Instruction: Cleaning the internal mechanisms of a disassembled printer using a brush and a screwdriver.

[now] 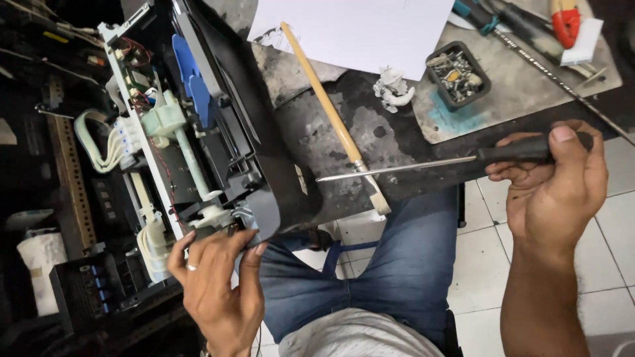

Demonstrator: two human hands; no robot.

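At workbench edge | left hand [221, 291] pinches lower corner of opened printer [198, 139] | right hand [552, 182] clenches screwdriver [450, 160], shaft above paintbrush [334, 116] | screw tray [458, 74] behind.

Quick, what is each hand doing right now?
Left hand: fingers closed on the edge of the opened printer.
Right hand: closed around the screwdriver.

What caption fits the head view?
Left hand steadies an opened printer; right hand holds a screwdriver.
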